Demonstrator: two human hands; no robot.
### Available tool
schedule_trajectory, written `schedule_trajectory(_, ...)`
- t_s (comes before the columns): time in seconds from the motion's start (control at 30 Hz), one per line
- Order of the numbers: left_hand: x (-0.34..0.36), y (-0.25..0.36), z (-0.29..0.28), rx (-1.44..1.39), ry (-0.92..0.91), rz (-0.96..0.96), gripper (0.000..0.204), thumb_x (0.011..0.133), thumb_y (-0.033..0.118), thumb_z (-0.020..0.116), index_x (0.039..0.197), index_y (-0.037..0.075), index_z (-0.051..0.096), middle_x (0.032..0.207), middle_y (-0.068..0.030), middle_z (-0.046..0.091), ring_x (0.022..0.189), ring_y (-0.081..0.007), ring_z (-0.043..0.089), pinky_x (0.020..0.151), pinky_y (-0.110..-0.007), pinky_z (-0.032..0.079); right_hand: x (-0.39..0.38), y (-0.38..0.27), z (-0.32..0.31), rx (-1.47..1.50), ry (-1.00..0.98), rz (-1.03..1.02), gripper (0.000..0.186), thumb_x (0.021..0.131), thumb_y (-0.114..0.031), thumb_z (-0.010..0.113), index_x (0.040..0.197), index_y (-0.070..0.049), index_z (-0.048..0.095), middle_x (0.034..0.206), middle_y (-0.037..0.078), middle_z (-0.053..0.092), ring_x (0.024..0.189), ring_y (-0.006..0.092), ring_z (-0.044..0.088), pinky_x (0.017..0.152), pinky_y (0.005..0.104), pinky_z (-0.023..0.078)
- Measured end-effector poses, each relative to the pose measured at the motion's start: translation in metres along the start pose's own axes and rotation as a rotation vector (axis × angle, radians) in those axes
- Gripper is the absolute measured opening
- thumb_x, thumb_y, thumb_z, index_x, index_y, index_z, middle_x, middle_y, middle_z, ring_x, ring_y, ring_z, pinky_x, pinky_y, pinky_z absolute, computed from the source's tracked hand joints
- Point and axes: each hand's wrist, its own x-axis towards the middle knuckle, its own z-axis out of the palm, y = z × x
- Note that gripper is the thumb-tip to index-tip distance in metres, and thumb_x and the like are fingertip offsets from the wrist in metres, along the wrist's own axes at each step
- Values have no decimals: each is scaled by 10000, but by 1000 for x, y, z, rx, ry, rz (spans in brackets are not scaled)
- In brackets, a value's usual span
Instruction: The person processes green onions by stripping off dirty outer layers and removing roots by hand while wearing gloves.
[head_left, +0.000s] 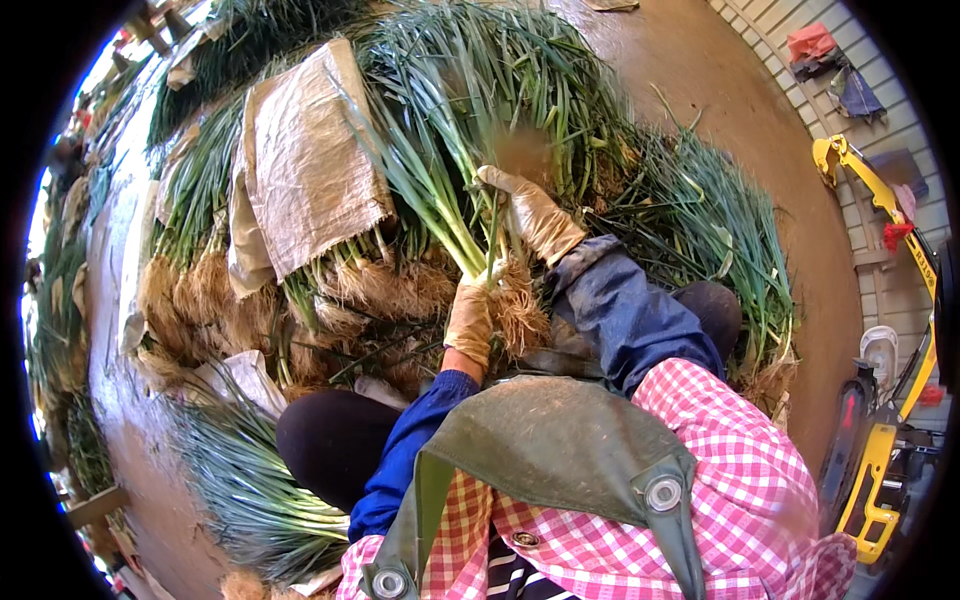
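Note:
My left hand (470,322), in a tan, dirt-stained glove, is closed round the lower white ends of a bunch of green onions (440,205). Their long leaves fan up and to the left. Higher up and to the right, my gloved right hand (537,215) has its fingers curled at the stalks beside that bunch, gripping green onion there; the fingertips are partly hidden. Shaggy pale roots (522,312) hang between the two hands, just right of the left one.
A large heap of green onions (530,80) lies ahead, with more at the right (715,230) and lower left (250,480). A woven sack (310,160) covers part of the heap. A yellow ride-on toy excavator (880,480) stands by the tiled wall (860,255) at far right.

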Motion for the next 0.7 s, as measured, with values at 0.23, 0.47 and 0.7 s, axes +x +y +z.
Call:
schedule_trajectory(0.23, 7, -11, -11, -213, 28, -120, 183, 831, 79, 631, 984, -19, 605, 808, -78, 638, 630, -171, 620, 534, -298, 526, -7, 28, 24, -559, 164, -438, 255, 798, -176, 722, 1009, -50, 653, 841, 13, 648, 763, 103, 585, 681, 260, 487)
schedule_trajectory(0.47, -7, 4, -6, -503, 76, -118, 172, 831, 74, 606, 983, -6, 598, 797, -81, 630, 638, -199, 633, 532, -295, 552, -56, 27, -12, -729, -152, -348, 311, 798, -115, 706, 1081, -42, 599, 962, 75, 667, 867, 144, 640, 740, 248, 562)
schedule_trajectory(0.7, -16, 14, 6, -604, 107, -83, 219, 921, 197, 525, 1060, 30, 557, 810, -81, 636, 649, -199, 630, 581, -313, 558, -168, -31, 9, -937, -303, 365, 363, 734, -217, 726, 1003, -21, 582, 780, -17, 556, 769, 99, 529, 699, 242, 451)
